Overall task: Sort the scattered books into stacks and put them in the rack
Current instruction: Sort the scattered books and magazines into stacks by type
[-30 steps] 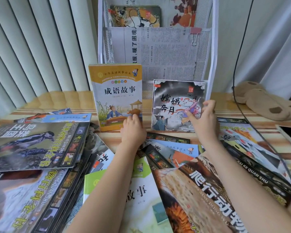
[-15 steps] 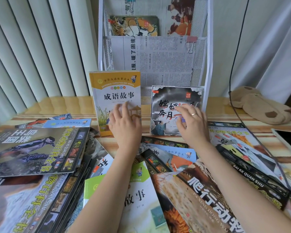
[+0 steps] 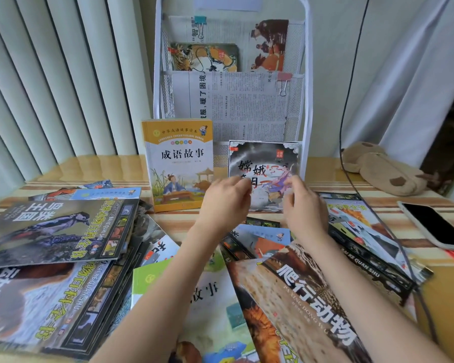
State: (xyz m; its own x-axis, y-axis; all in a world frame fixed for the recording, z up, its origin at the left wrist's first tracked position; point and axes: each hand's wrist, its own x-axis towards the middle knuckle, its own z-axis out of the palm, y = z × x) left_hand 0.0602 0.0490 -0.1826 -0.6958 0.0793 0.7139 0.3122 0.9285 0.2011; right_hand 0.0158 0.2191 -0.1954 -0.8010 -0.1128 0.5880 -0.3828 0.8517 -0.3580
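Two books stand upright against the foot of the white mesh rack: a yellow-topped story book on the left and a dark book with a flying figure on the right. My left hand and my right hand hover close together in front of the dark book's lower half. Their fingers are loosely bent, the fingertips lie against the cover, and neither holds anything. Scattered books cover the table nearer to me: a bird book on a left-hand pile, a green story book and a reptile book.
The rack's upper pockets hold newspaper sheets with binder clips and a small picture book. A phone lies at the right edge, a brown plush toy behind it. A black cable hangs down across the right-hand books. Vertical blinds stand on the left.
My left hand has left the yellow book and moved right to the dark book. My right hand has slid down the dark book's cover. Both books stay standing against the rack.
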